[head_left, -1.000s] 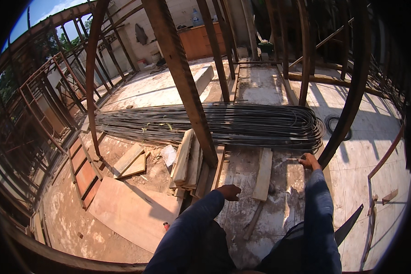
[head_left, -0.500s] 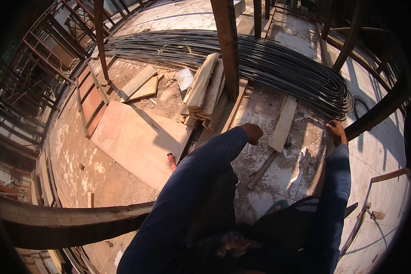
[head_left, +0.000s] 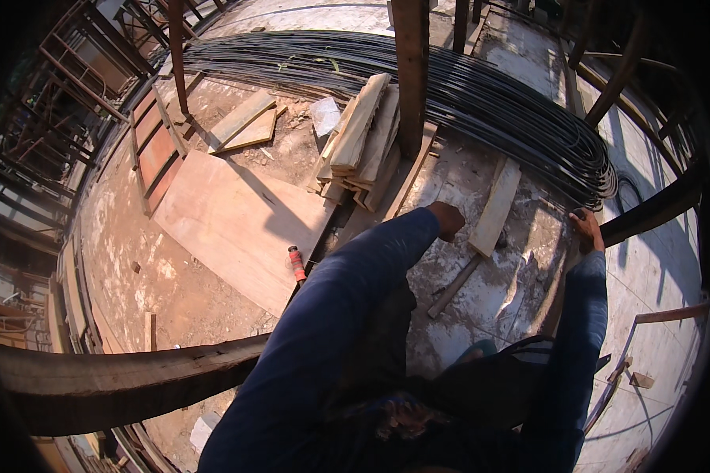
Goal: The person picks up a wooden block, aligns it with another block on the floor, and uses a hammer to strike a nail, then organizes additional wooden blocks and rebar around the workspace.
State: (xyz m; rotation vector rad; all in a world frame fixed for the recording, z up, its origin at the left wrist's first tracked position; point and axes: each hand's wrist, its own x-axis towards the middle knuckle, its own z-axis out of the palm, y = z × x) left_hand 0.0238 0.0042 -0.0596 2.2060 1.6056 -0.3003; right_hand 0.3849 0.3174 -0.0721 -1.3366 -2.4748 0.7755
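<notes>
Over the dusty floor, my left hand [head_left: 449, 221] hangs with fingers curled, just left of a loose board [head_left: 494, 206]; what is inside them is hidden. My right hand [head_left: 588, 229] is closed at the lower part of a dark timber [head_left: 647, 205] on the right, beside the bundle of black bars [head_left: 521, 98]; exactly what its fingers grip is unclear. A short stick [head_left: 454, 288] lies below the loose board. Left of my left arm, a red-handled tool [head_left: 296, 264] lies at the edge of a plywood sheet [head_left: 233, 217].
Stacked planks [head_left: 359, 134] stand beside an upright post [head_left: 411, 71]. A slatted panel [head_left: 156, 158] and smaller boards [head_left: 244, 118] lie at the left. A heavy beam [head_left: 118, 378] crosses the lower left. Timber and metal framing [head_left: 87, 63] rises at the back left.
The view has tilted down since a second ago, so the scene sits higher and more of my arms shows. My hands stay in much the same places over the floor.
</notes>
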